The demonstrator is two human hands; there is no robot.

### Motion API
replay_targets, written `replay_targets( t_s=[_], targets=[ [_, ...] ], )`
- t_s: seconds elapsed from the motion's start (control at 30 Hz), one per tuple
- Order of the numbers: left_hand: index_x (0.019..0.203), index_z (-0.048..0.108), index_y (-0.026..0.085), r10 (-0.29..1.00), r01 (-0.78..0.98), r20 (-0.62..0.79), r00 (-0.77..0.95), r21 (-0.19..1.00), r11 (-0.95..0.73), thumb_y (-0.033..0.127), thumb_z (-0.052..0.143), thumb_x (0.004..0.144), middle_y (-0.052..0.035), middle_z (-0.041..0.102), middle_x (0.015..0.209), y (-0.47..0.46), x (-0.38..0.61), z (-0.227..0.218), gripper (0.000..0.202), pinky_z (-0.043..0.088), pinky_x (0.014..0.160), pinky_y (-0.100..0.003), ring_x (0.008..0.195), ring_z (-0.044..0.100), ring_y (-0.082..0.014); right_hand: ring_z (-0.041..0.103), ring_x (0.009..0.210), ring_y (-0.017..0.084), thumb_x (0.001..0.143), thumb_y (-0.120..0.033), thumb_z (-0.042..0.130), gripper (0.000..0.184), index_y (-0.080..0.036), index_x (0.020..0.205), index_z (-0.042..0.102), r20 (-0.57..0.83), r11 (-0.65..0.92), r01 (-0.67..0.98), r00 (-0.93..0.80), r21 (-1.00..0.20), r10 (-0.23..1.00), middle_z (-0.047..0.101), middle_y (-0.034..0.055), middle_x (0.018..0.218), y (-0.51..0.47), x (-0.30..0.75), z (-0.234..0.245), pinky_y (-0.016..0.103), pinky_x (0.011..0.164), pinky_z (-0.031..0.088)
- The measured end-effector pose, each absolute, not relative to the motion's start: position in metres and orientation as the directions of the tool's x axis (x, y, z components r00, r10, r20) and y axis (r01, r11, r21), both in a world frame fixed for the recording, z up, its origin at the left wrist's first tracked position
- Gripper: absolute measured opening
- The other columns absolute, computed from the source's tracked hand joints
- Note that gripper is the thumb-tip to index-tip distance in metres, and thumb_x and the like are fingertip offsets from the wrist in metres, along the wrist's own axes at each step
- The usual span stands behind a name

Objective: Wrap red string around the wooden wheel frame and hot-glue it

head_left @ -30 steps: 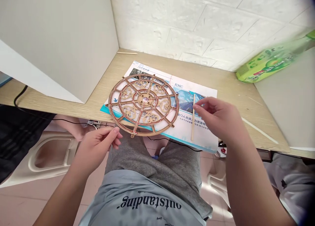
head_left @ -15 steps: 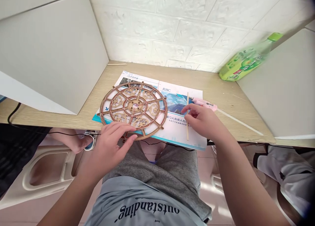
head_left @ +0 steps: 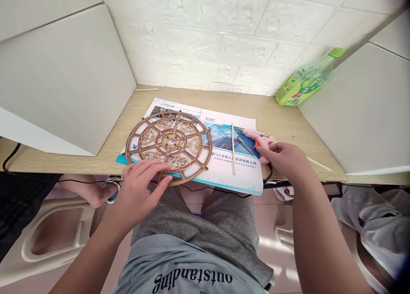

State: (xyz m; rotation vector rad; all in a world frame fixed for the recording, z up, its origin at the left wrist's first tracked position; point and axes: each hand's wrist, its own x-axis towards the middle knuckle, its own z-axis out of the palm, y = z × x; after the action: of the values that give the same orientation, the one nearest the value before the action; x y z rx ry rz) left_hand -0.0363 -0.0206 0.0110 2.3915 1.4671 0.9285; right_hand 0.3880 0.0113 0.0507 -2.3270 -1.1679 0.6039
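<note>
A round wooden fretwork wheel (head_left: 168, 145) lies on a printed paper sheet (head_left: 224, 161) on the wooden desk (head_left: 288, 123). My left hand (head_left: 141, 187) rests at the wheel's near rim, fingers spread and touching it, thumb under the edge. A thin wooden stick (head_left: 233, 148) lies on the sheet, right of the wheel, free of both hands. My right hand (head_left: 286, 159) is curled around the handle of a pink glue gun (head_left: 256, 137) that lies on the sheet's right edge, nozzle pointing left.
A green bottle (head_left: 304, 82) leans in the back right corner. White divider panels (head_left: 64, 80) stand on both sides. Another stick (head_left: 146, 89) lies at the back left, one more (head_left: 318, 163) at the right. A black cable (head_left: 224, 193) hangs below the desk edge. Another person's hand (head_left: 96, 193) shows under the desk at left.
My right hand let go of the wooden stick, which now lies on the sheet, and moved right onto the pink glue gun. My left hand came up onto the wheel's rim.
</note>
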Motion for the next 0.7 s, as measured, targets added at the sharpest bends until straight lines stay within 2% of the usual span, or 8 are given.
replay_targets(
  t_s=[0.07, 0.17, 0.27, 0.37, 0.43, 0.5, 0.6, 0.7],
  targets=[
    [0.123, 0.072, 0.032, 0.859, 0.749, 0.391, 0.329, 0.446, -0.49, 0.031, 0.064, 0.108, 0.0038, 0.079, 0.127, -0.016, -0.031, 0.013, 0.017, 0.037, 0.111, -0.039, 0.125, 0.07, -0.0182, 0.054, 0.063, 0.02, 0.073, -0.051, 0.09, 0.039, -0.019, 0.066, 0.069, -0.203, -0.53, 0.541, 0.549, -0.653, 0.811, 0.068, 0.0087, 0.067, 0.012, 0.391, 0.049, 0.032, 0.055, 0.032],
    [0.117, 0.073, 0.033, 0.869, 0.743, 0.362, 0.336, 0.465, -0.481, 0.033, 0.062, 0.11, 0.0065, 0.079, 0.126, -0.011, -0.026, 0.017, 0.013, 0.035, 0.11, -0.039, 0.126, 0.07, -0.0172, 0.058, 0.069, 0.019, 0.077, -0.045, 0.084, 0.034, -0.019, 0.068, 0.065, -0.229, -0.456, 0.343, 0.534, -0.821, 0.814, 0.067, 0.0089, 0.076, 0.007, 0.392, 0.047, 0.029, 0.056, 0.042],
    [0.113, 0.073, 0.032, 0.877, 0.733, 0.343, 0.337, 0.489, -0.473, 0.033, 0.062, 0.11, 0.0074, 0.08, 0.121, -0.008, -0.025, 0.021, 0.012, 0.034, 0.11, -0.04, 0.125, 0.07, -0.0171, 0.054, 0.071, 0.015, 0.077, -0.045, 0.084, 0.031, -0.019, 0.08, 0.068, -0.262, -0.323, 0.073, 0.432, -0.944, 0.863, 0.055, 0.003, 0.075, 0.001, 0.39, 0.05, 0.023, 0.057, 0.049],
    [0.114, 0.073, 0.033, 0.879, 0.731, 0.326, 0.347, 0.493, -0.472, 0.033, 0.062, 0.109, 0.0072, 0.08, 0.123, -0.007, -0.03, 0.023, 0.012, 0.034, 0.11, -0.039, 0.126, 0.07, -0.0172, 0.048, 0.07, 0.011, 0.072, -0.048, 0.089, 0.047, -0.024, 0.11, 0.076, -0.306, -0.262, -0.18, 0.294, -0.948, 0.905, 0.052, -0.0001, 0.08, -0.004, 0.384, 0.054, 0.017, 0.055, 0.049],
    [0.116, 0.073, 0.033, 0.878, 0.734, 0.323, 0.353, 0.487, -0.474, 0.034, 0.063, 0.109, 0.0062, 0.079, 0.126, -0.009, -0.036, 0.023, 0.012, 0.034, 0.111, -0.039, 0.125, 0.07, -0.0172, 0.048, 0.069, 0.01, 0.069, -0.053, 0.092, 0.052, -0.026, 0.111, 0.076, -0.338, -0.261, -0.3, 0.24, -0.917, 0.91, 0.055, -0.0001, 0.084, -0.008, 0.378, 0.055, 0.016, 0.056, 0.052],
    [0.119, 0.072, 0.032, 0.872, 0.734, 0.323, 0.369, 0.474, -0.486, 0.035, 0.065, 0.108, 0.0053, 0.079, 0.13, -0.013, -0.043, 0.022, 0.013, 0.033, 0.111, -0.038, 0.126, 0.07, -0.0171, 0.047, 0.066, 0.007, 0.068, -0.054, 0.095, 0.053, -0.026, 0.109, 0.078, -0.366, -0.27, -0.367, 0.22, -0.89, 0.904, 0.062, 0.001, 0.092, -0.016, 0.368, 0.054, 0.015, 0.056, 0.053],
    [0.125, 0.068, 0.033, 0.851, 0.729, 0.327, 0.41, 0.443, -0.522, 0.039, 0.068, 0.107, 0.0041, 0.077, 0.137, -0.02, -0.048, 0.018, 0.019, 0.031, 0.115, -0.037, 0.132, 0.069, -0.0175, 0.049, 0.064, 0.004, 0.069, -0.047, 0.1, 0.052, -0.028, 0.114, 0.082, -0.363, -0.265, -0.375, 0.219, -0.888, 0.906, 0.072, 0.0034, 0.119, -0.036, 0.35, 0.051, 0.013, 0.05, 0.049],
    [0.13, 0.063, 0.034, 0.847, 0.74, 0.32, 0.425, 0.416, -0.529, 0.046, 0.072, 0.105, 0.0029, 0.075, 0.144, -0.027, -0.048, 0.013, 0.029, 0.026, 0.121, -0.04, 0.14, 0.067, -0.0192, 0.043, 0.052, 0.004, 0.074, -0.042, 0.097, 0.043, -0.028, 0.113, 0.085, -0.279, -0.241, -0.299, 0.092, -0.924, 0.956, 0.075, 0.0056, 0.11, -0.061, 0.331, 0.049, 0.018, 0.038, 0.038]
  ],
)
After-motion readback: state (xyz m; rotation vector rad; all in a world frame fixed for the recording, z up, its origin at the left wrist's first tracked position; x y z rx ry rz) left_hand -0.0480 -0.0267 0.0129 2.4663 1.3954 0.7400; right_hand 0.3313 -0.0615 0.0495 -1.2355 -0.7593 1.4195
